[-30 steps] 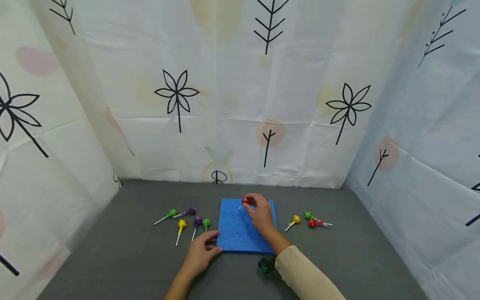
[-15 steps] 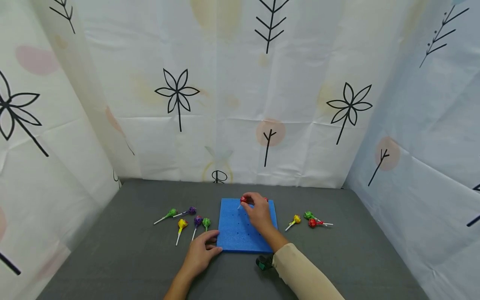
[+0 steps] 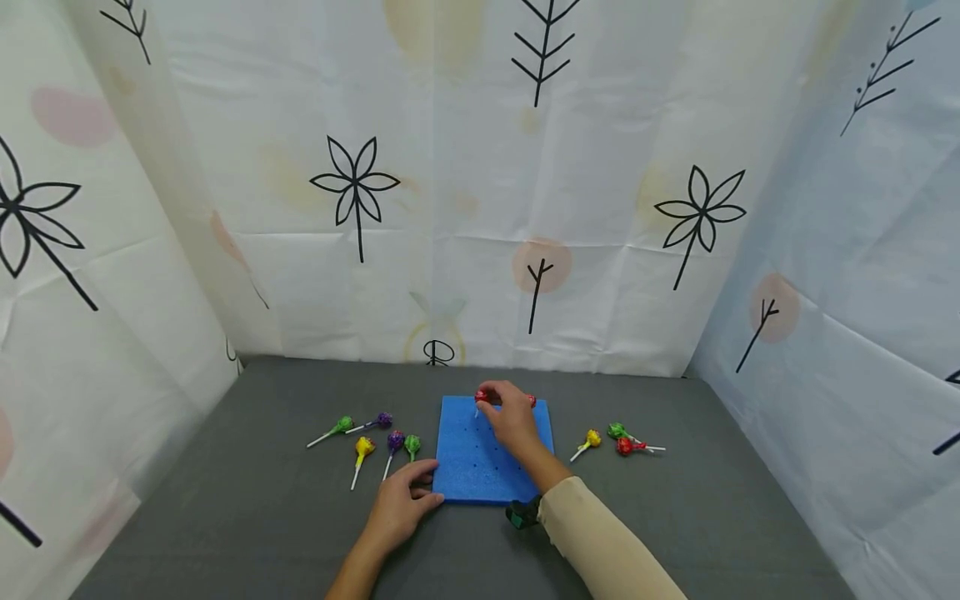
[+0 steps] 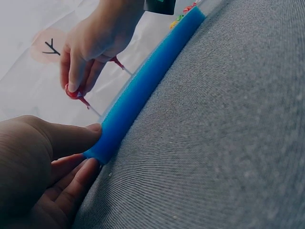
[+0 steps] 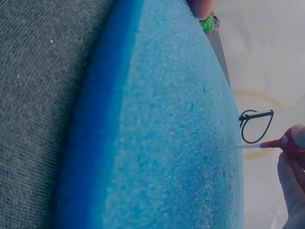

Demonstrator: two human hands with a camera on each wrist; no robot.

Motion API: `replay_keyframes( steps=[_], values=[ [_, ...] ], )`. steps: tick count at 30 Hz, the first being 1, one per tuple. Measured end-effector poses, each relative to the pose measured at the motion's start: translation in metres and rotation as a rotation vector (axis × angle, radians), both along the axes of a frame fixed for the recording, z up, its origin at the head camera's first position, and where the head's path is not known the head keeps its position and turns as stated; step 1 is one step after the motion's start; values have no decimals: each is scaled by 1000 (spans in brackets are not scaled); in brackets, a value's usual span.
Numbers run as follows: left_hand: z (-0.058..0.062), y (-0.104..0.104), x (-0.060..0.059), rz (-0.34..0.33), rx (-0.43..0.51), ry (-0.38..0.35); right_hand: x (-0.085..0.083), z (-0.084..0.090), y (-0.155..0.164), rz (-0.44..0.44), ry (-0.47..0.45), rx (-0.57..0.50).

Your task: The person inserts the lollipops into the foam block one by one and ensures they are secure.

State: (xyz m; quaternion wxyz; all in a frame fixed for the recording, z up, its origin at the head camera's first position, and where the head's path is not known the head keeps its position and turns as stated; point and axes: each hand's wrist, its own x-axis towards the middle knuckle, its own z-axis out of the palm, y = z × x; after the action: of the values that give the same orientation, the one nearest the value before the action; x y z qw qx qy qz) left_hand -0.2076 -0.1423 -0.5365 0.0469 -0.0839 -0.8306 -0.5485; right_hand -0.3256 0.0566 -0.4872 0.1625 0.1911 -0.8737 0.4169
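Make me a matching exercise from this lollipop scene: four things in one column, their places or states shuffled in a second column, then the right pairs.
Things:
1. red lollipop
2. left hand
3. blue foam board
4. yellow lollipop

Places or states:
A. lies flat on the grey cloth, dotted with holes
B. pinched by the right hand over the board's far edge
C. lies loose, left of the board
D. presses the board's near left corner

Pairs: 1-B, 2-D, 3-A, 4-C

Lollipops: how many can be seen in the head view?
10. Five lie left of the blue foam board, three lie right of it, one is pinched in the right hand over the far edge, and one stands behind that hand. Others may be hidden.
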Motion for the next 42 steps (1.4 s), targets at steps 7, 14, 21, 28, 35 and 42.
replay_keyframes(
  steps=[7, 14, 21, 28, 35, 42],
  values=[
    [1, 1, 0, 0, -1, 6, -2, 0, -1, 15, -38, 28],
    [1, 0, 0, -2, -12, 6, -4, 1, -1, 17, -37, 62],
    [1, -1, 0, 5, -12, 20, -3, 5, -2, 38, -15, 77],
    [-1, 0, 0, 0, -21, 9, -2, 4, -1, 48, -29, 84],
    [-2, 0, 0, -5, -23, 11, -2, 3, 0, 49, -1, 79],
    [-1, 0, 0, -4, -17, 6, -1, 4, 0, 33, -17, 42]
  ],
)
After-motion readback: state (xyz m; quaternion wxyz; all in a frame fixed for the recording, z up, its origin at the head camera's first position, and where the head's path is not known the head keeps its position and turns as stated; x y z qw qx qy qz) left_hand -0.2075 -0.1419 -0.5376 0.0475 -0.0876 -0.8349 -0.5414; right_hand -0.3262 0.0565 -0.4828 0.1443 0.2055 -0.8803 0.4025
